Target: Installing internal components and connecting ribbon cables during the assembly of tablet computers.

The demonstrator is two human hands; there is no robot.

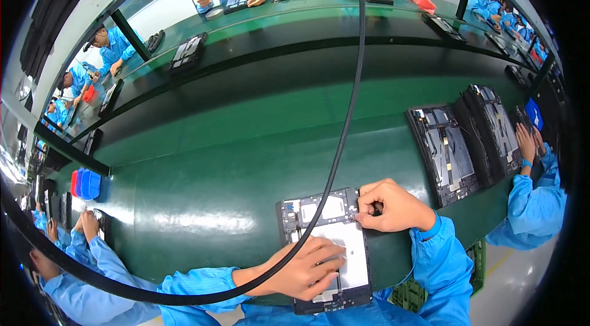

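Observation:
An opened tablet-like device (353, 252) lies on the green bench right in front of me, its circuit board and a pale silvery panel exposed. My left hand (304, 267) rests over its lower left part, fingers stretched out and slightly apart on the panel. At the device's upper right corner, my right hand (393, 206) is closed in a pinch with curled fingers. Whatever sits between those fingertips is hidden. A blue band circles the right wrist, and both arms wear blue sleeves.
Opened devices (452, 154) in black trays stand to the right, beside a co-worker's hands (527, 144). Blue and red bins (89, 184) sit at the left, near another person's hands. A black cable (344, 141) hangs across the view. Below the bench is a green crate (409, 295).

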